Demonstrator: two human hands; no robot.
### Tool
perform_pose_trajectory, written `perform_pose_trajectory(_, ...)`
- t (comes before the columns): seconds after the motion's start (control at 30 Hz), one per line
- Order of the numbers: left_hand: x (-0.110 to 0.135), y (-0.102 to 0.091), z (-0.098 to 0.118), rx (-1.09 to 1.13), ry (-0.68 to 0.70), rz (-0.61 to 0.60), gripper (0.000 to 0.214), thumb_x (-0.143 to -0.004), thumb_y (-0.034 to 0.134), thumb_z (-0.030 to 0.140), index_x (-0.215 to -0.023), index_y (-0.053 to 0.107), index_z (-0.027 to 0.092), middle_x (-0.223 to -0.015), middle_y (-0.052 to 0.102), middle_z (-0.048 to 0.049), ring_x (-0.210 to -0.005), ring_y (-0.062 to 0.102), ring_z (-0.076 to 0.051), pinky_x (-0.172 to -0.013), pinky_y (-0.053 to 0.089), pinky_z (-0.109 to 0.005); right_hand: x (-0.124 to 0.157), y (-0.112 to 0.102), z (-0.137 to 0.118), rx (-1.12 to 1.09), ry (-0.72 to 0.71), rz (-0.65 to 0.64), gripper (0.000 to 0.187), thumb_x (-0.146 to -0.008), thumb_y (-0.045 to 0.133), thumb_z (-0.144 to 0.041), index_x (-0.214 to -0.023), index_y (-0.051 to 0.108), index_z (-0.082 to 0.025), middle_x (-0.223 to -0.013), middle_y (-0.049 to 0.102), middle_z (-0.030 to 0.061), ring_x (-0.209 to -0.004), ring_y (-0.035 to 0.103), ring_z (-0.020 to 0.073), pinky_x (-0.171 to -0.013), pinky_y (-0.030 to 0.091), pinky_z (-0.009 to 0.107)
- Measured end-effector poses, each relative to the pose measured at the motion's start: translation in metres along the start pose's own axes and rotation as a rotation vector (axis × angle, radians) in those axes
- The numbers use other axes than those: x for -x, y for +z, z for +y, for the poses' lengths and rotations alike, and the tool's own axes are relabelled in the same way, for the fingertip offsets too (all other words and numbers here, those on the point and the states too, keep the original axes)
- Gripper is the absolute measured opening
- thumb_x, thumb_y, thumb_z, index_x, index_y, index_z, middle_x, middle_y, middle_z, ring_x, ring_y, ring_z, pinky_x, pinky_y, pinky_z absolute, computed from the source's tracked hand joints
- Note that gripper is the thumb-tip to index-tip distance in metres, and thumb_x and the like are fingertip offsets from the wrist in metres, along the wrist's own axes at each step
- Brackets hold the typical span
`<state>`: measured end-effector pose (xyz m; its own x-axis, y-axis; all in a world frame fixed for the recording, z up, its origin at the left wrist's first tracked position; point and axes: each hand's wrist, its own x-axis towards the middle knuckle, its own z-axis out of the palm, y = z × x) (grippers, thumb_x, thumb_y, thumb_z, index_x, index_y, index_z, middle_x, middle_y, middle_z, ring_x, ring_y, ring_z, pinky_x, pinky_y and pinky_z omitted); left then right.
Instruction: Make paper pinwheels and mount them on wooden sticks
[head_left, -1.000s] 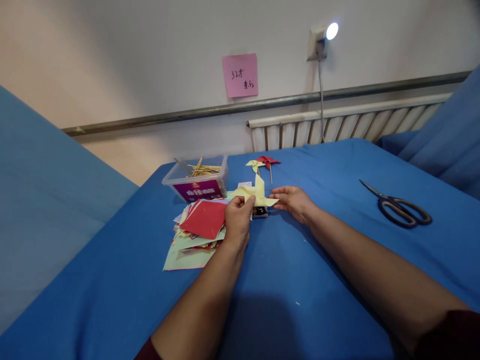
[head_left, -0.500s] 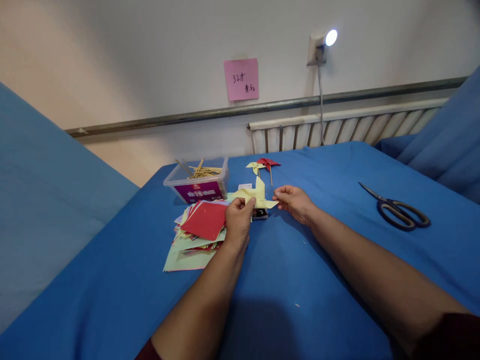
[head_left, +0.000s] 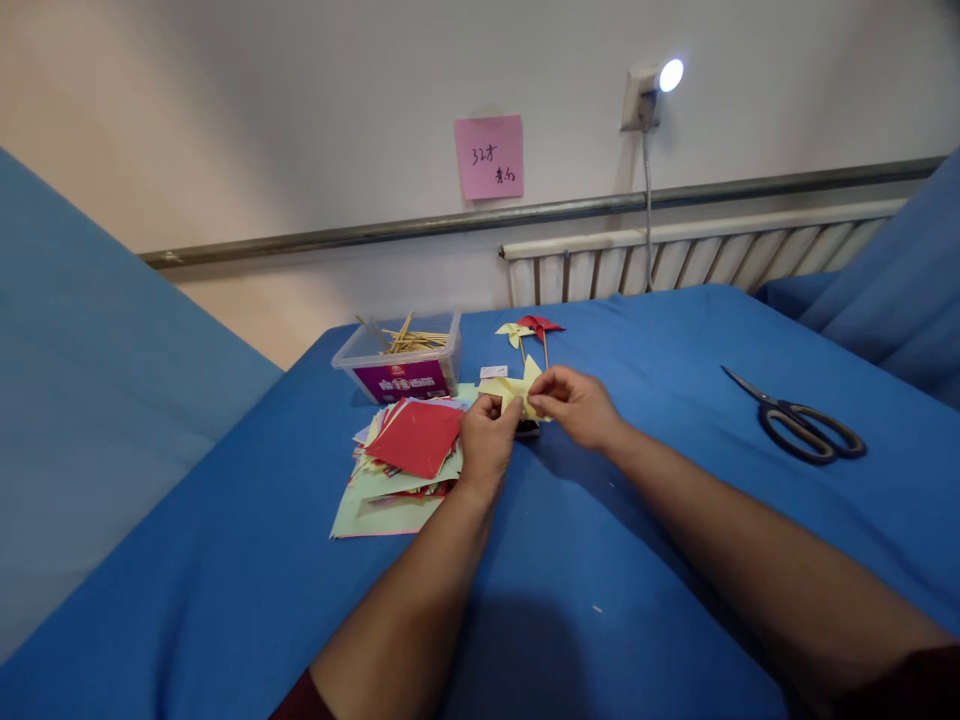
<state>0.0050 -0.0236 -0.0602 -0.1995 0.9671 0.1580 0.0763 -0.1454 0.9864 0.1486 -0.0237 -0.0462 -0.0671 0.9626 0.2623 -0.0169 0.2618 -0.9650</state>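
Note:
A pale yellow paper pinwheel (head_left: 531, 374) is held up between both hands over the middle of the table. My left hand (head_left: 486, 438) pinches it from the left, thumb on top. With thumb and forefinger, my right hand (head_left: 576, 405) grips its right side, covering part of the blades. Below the paper a small dark box (head_left: 528, 429) shows only in part. Left of my left hand lies a stack of coloured paper squares, a red square (head_left: 417, 438) uppermost, over larger pale green sheets (head_left: 375, 517).
A clear plastic tub (head_left: 454, 348) of thin wooden sticks stands at the back left. Behind my hands lie a yellow pinwheel (head_left: 514, 331) and a red pinwheel (head_left: 541, 326) on sticks. Scissors (head_left: 796, 418) rest at the right. A wall and radiator (head_left: 585, 278) border the table's back.
My right hand has moved left and inward, now gripping the pinwheel's right blade nearer its centre. My left hand keeps its pinch. The view has shifted slightly.

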Motion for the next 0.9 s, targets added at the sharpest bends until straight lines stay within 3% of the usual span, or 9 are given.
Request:
perform_pose_trajectory(0.17,0.003,0.003,0.000,0.075,-0.039,0.006,0.025,-0.061,0.072,0.031,-0.058,0.051,0.017,-0.053,0.048,0.0061,-0.050,0.039,-0.008,-0.049,0.029,-0.020,0.012,0.014,0.002,0.268,-0.159,0.023,0.005,-0.078,0.064,-0.028,-0.078,0.066,-0.023,-0.072,0.067,-0.0013,-0.063,0.061,0.0132,-0.063,0.048,0.026)
perform_pose_trajectory(0.37,0.004,0.004,0.001,0.137,-0.074,0.004,0.026,-0.059,0.073,0.030,-0.058,0.050,0.017,-0.053,0.047,0.0067,-0.050,0.038,-0.007,-0.049,0.029,-0.020,0.012,0.017,0.006,0.270,-0.223,0.141,0.008,-0.080,0.064,-0.027,-0.075,0.069,-0.022,-0.080,0.065,0.0013,-0.072,0.062,0.0148,-0.068,0.049,0.026)
perform_pose_trajectory(0.5,0.004,0.003,0.001,0.115,-0.075,0.023,0.024,-0.060,0.071,0.029,-0.059,0.051,0.017,-0.053,0.048,0.0066,-0.051,0.038,-0.007,-0.050,0.030,-0.020,0.016,0.020,0.001,0.428,-0.270,0.153,0.010,-0.083,0.062,-0.024,-0.080,0.071,-0.022,-0.080,0.067,0.0021,-0.075,0.063,0.0161,-0.071,0.048,0.028)
perform_pose_trajectory(0.73,0.002,0.001,0.000,0.118,-0.055,0.044,0.022,-0.062,0.071,0.031,-0.062,0.055,0.016,-0.056,0.052,0.0052,-0.052,0.043,-0.008,-0.051,0.034,-0.020,0.021,0.020,-0.010,0.632,-0.242,0.104,0.015,-0.085,0.059,-0.022,-0.090,0.073,-0.025,-0.091,0.073,0.0039,-0.083,0.066,0.0192,-0.078,0.049,0.031)
perform_pose_trajectory(0.9,0.000,0.000,0.002,0.101,-0.050,0.049,0.026,-0.063,0.072,0.037,-0.063,0.057,0.016,-0.055,0.053,0.0047,-0.051,0.046,-0.009,-0.050,0.035,-0.021,0.018,0.023,0.001,0.467,-0.122,0.112,0.014,-0.084,0.060,-0.025,-0.087,0.074,-0.026,-0.082,0.074,0.0027,-0.074,0.067,0.0186,-0.071,0.051,0.031)
